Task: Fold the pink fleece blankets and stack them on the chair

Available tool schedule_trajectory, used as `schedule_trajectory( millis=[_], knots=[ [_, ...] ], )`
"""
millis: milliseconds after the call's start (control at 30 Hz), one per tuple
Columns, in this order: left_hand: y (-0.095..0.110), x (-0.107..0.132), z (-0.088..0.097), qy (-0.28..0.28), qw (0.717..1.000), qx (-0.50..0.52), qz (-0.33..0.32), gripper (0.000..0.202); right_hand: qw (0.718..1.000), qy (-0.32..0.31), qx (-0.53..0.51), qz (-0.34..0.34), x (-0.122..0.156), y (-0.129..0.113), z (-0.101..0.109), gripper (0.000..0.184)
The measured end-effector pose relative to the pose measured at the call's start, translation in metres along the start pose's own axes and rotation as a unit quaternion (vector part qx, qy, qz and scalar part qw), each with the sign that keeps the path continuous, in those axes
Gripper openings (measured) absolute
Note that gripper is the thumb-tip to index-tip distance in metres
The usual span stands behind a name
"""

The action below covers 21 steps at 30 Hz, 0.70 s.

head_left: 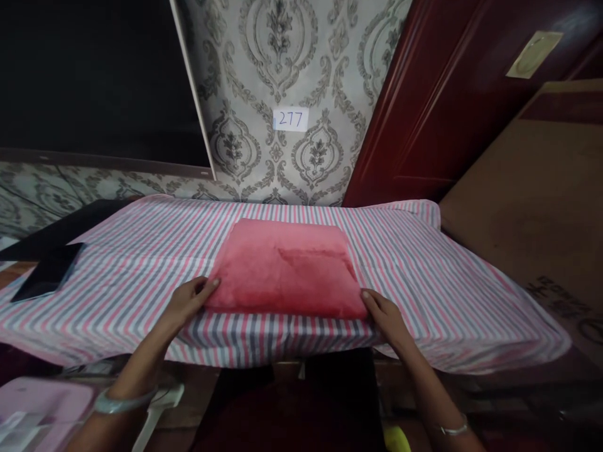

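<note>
A folded pink towel (287,267) lies flat in the middle of a table covered by a pink, grey and white striped cloth (424,270). My left hand (191,300) rests at the towel's near left corner, fingers touching its edge. At the near right corner my right hand (384,315) touches the towel's edge in the same way. Neither hand is closed around the towel, which stays flat on the cloth.
A dark flat object (47,273) lies at the table's left end. Behind stand a patterned wall with a paper label reading 277 (291,118), a dark red door (452,100) and brown cardboard (532,207) to the right. A pink box (42,402) sits low left.
</note>
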State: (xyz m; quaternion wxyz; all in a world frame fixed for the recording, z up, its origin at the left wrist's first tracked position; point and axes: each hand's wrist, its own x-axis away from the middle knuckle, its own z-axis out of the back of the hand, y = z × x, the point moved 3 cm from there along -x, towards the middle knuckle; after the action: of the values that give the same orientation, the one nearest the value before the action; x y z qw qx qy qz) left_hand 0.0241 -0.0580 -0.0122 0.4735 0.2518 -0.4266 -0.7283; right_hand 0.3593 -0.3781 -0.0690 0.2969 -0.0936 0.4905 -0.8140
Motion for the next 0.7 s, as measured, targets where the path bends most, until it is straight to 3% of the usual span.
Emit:
schedule_trajectory(
  millis=[200, 367, 567, 700],
  knots=[
    [-0.003, 0.025, 0.000, -0.074, 0.994, 0.037, 0.071, 0.053, 0.975, -0.109, -0.145, -0.129, 0.024, -0.010, -0.008, 0.065],
    [0.005, 0.035, -0.001, -0.088, 0.971, 0.194, 0.105, 0.058, 0.938, -0.108, -0.289, -0.156, 0.021, -0.023, -0.011, 0.064],
    [0.005, 0.007, -0.002, -0.094, 0.903, 0.392, 0.151, 0.020, 0.903, -0.083, -0.388, -0.165, 0.002, -0.016, -0.019, 0.068],
    [0.015, -0.030, -0.011, -0.141, 0.880, 0.405, 0.206, 0.025, 0.915, -0.064, -0.373, -0.139, -0.034, -0.012, -0.026, 0.056]
  ],
)
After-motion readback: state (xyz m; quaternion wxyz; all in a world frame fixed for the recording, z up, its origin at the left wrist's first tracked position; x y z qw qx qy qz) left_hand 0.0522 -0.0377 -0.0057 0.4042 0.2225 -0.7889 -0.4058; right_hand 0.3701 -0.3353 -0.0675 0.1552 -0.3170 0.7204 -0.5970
